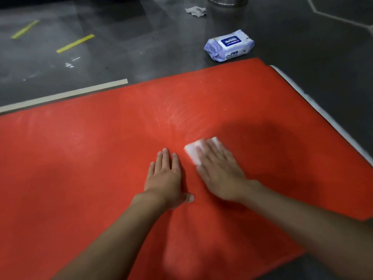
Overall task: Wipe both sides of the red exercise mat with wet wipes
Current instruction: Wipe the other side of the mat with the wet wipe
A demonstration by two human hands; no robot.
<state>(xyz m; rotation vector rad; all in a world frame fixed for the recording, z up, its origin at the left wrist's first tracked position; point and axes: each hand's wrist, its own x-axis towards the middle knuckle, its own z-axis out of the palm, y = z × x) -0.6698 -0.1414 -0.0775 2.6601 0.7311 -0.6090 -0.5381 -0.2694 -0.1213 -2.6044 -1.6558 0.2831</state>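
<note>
- I am in the middle of wiping the upper face of the red exercise mat [101, 158], which lies flat on the dark floor [141, 47] and fills the middle and lower part of the frame.
- My right hand [218, 170], just right of centre, presses a folded wet wipe [191, 151] onto the mat. The fingers lie straight and close together on top of it. They are blurred, so I cannot say just how they sit.
- My left hand [164, 178] rests palm down on the mat just beside the wipe. Its fingers are straight and nearly together, the thumb is out to the side, and it holds nothing. I take it to be steadying the mat.
- Both forearms reach in from the lower edge, angled toward the centre.
- Faint wet-looking streaks [177, 116] fan out above the wipe. The left stretch of the mat looks dull and, I judge, not yet done.
- Next I need firm, flat pressure while sweeping the wipe across the dull areas. The underside comes later, after flipping.
- The pack of wet wipes [229, 46] sits on the floor just past the mat's far edge, upper right. A crumpled wipe [196, 11] lies beyond it at the top.
</note>
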